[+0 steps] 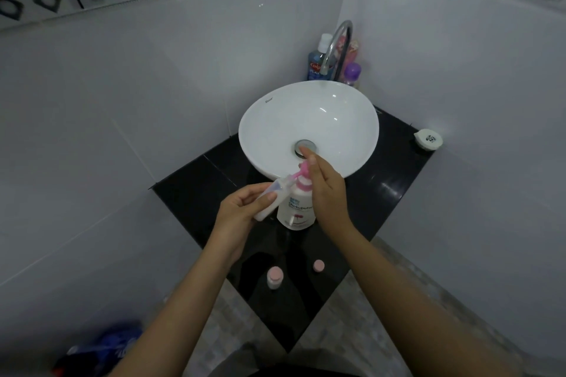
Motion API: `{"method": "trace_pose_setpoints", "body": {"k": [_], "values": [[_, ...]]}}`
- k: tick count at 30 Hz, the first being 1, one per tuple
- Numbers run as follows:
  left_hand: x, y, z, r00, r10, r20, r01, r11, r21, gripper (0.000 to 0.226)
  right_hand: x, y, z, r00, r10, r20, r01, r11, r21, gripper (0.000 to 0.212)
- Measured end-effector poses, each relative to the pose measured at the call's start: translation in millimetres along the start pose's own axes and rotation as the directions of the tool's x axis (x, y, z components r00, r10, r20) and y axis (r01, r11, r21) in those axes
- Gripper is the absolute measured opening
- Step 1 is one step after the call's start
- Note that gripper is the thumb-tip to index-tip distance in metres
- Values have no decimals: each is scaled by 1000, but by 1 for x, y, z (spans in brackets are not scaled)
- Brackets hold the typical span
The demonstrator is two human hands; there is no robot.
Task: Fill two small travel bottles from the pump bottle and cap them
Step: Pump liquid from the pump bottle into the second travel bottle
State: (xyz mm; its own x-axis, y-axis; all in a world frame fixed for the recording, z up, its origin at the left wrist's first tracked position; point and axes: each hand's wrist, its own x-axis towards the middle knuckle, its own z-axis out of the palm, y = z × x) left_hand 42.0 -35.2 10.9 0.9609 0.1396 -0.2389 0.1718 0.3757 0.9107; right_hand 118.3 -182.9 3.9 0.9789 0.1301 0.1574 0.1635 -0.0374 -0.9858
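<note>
At the centre of the frame a white pump bottle with a pink pump head stands on the black countertop, just in front of the white basin. The right hand lies flat on top of the pump head, fingers pressed together and stretched toward the drain. The left hand, just left of the bottle, pinches a small clear travel bottle between thumb and fingers, tilted so that its open mouth meets the pink spout.

Lower in the frame, near the front corner of the countertop, a second travel bottle stands upright with its pink cap on. A loose pink cap lies just to the right of it, apart from it.

Behind the basin, at upper centre, a chrome tap curves over the rim, with a blue mouthwash bottle and a purple-capped bottle beside it. A small round white container sits at the right edge of the countertop.
</note>
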Motion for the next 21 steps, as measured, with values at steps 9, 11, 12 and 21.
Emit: {"method": "trace_pose_setpoints", "body": {"k": [9, 11, 12, 21], "values": [[-7, 3, -7, 1000, -20, 0, 20, 993, -112, 29, 5, -7, -1, 999, -27, -20, 24, 991, -131, 31], [-10, 2, -7, 1000, -13, 2, 13, 995, -104, 35, 6, -11, -2, 1000, 0, -23, -2, 992, -124, 36], [-12, 0, -7, 1000, -10, 2, 10, 996, -94, 37, 6, -13, -3, 999, 16, -31, -19, 994, -110, 38], [-34, -25, -11, 998, -61, 29, 63, 997, -52, 33, -39, -8, -36, 972, 27, -231, -60, 988, -139, 31]]}}
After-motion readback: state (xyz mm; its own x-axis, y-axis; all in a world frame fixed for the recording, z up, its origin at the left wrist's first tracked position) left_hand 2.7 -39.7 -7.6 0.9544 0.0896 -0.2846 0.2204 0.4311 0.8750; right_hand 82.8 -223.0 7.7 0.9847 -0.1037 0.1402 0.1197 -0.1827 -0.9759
